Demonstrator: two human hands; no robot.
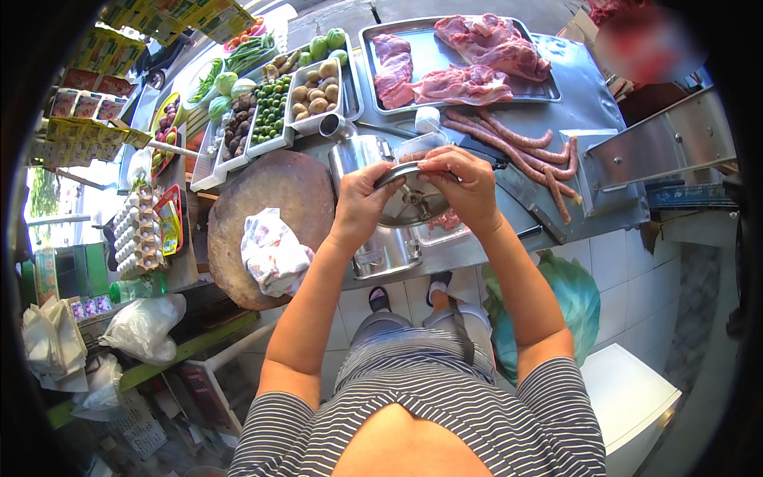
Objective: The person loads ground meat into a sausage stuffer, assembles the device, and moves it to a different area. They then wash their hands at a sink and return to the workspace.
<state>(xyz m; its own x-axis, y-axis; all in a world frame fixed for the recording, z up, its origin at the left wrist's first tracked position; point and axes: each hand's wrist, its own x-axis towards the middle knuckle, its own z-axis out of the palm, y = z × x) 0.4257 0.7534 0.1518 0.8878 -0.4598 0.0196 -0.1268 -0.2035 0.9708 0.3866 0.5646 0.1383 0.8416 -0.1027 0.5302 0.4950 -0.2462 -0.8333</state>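
Both hands (pixel 470 184) hold a round metal disc (pixel 404 208) between them.

A round, shiny metal disc (pixel 401 210) was held tilted in both hands, its face showing a metal fitting at the middle. The left hand (pixel 365 203) gripped its rim on one side and the right hand (pixel 467 184) on the other, thumbs and fingers pinching the edge. A shiny metal cylinder (pixel 387 253) stood out behind and below the disc, over the desk (pixel 314 147), its middle hidden by it; whether the two touched could not be told.
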